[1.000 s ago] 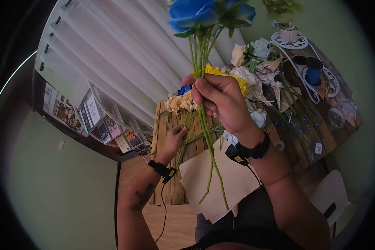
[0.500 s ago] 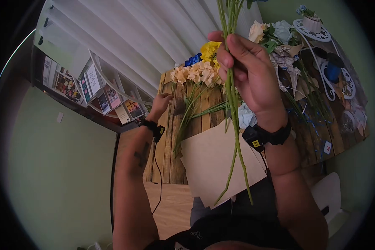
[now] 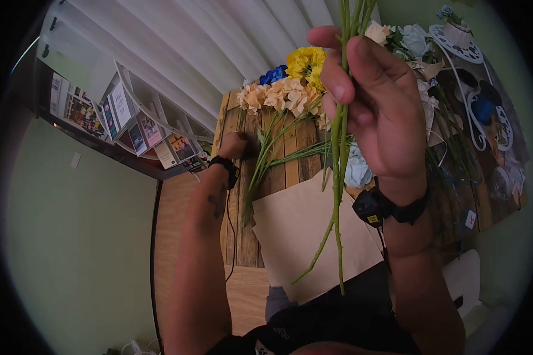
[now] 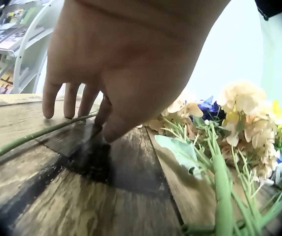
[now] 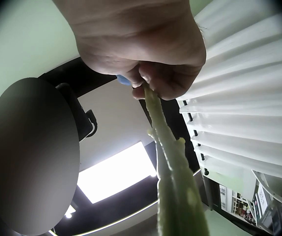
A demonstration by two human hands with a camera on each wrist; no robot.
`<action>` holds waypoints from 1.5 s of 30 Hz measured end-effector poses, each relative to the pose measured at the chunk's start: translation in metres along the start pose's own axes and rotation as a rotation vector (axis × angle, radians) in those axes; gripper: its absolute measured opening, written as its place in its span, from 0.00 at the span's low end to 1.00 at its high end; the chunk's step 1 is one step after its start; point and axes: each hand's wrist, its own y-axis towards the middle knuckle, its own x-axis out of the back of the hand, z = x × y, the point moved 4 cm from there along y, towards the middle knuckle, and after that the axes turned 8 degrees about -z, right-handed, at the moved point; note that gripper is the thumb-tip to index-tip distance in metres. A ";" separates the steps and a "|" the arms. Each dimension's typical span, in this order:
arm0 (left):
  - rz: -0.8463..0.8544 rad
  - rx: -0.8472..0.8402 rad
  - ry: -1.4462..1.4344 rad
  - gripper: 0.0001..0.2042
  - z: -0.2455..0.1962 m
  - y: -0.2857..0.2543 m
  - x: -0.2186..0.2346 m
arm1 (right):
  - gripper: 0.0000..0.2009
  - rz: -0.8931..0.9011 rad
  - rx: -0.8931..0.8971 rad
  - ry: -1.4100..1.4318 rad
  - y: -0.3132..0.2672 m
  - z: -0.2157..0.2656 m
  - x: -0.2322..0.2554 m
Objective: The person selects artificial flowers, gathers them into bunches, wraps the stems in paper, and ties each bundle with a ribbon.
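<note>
My right hand (image 3: 388, 106) is raised, pinching a bunch of green flower stems (image 3: 337, 171) between thumb and fingers. Their lower ends hang over sheets of brown paper (image 3: 308, 236), and the blooms lie above the head view; a bit of blue petal (image 5: 123, 79) shows in the right wrist view. At the table's far left, my left hand (image 3: 234, 145) reaches down to the planks. Its fingers (image 4: 72, 101) point downward, with the fingertips right at a thin green stem (image 4: 23, 140) on the wood. Peach flowers (image 3: 287, 94) lie to the right of that hand.
Yellow flowers (image 3: 307, 64) and blue flowers (image 3: 273, 75) lie at the table's back edge. A pale blue rose (image 3: 357, 168) sits beside the paper. On the right are a white metal stand (image 3: 471, 118) and a ribbon spool (image 3: 484, 109). A magazine rack (image 3: 151, 121) stands left.
My left hand has moved away and left across the table, down to the planks at the far left. The right hand has moved up and right in view, still gripping the stems; their blooms have left the head view.
</note>
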 end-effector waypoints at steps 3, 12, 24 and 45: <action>-0.138 0.097 0.119 0.16 -0.011 -0.009 0.010 | 0.21 0.016 -0.010 -0.017 0.001 -0.005 -0.001; -0.199 0.531 -0.657 0.12 0.024 -0.039 0.054 | 0.19 0.030 -0.107 -0.013 -0.001 -0.022 -0.008; -0.351 0.184 -1.220 0.08 -0.131 -0.187 0.212 | 0.17 0.014 -0.136 -0.015 -0.017 -0.018 -0.021; -0.463 -0.381 -0.982 0.09 -0.336 -0.263 0.214 | 0.12 0.026 -0.043 -0.137 -0.025 -0.014 -0.024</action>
